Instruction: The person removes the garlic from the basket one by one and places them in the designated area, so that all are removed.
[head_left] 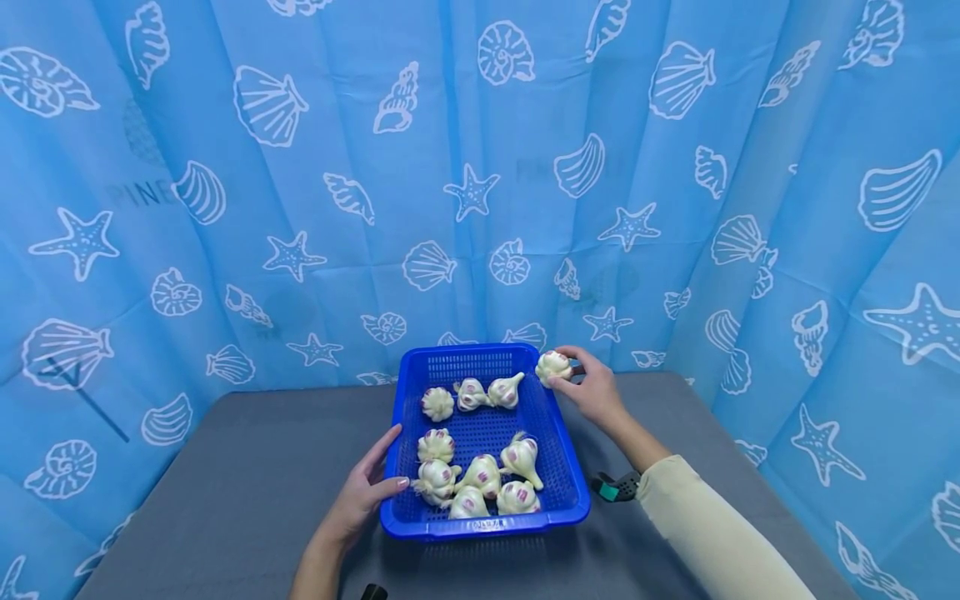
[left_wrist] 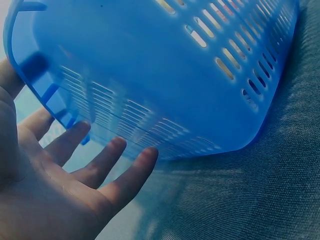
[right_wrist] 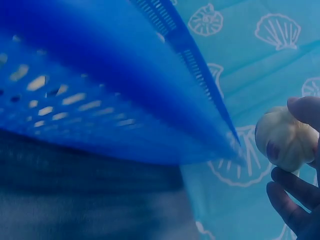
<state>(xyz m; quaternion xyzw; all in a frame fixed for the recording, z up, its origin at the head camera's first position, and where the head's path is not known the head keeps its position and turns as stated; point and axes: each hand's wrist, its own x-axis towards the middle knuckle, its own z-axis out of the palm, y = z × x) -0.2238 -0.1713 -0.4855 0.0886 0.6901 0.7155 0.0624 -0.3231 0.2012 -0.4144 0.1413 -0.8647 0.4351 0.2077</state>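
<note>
A blue plastic basket (head_left: 480,523) with slotted walls holds several white garlic bulbs (head_left: 483,475) with purple patches. At its left side, my left hand (head_left: 360,492) holds the rim, thumb over the edge. From below, the left wrist view shows the fingers of that hand (left_wrist: 75,175) spread along the slotted outer wall. My right hand (head_left: 596,387) pinches one garlic bulb (head_left: 553,367) at the basket's far right corner, level with the rim. In the right wrist view this bulb (right_wrist: 285,139) sits between thumb and fingers, apart from the basket wall (right_wrist: 125,75).
A grey cloth-covered table (head_left: 285,467) lies under the basket. Behind and at the sides hangs a blue curtain (head_left: 465,200) with white shell prints. A black strap with a green patch (head_left: 615,487) is by the right forearm; a small black object (head_left: 373,592) shows at the bottom edge.
</note>
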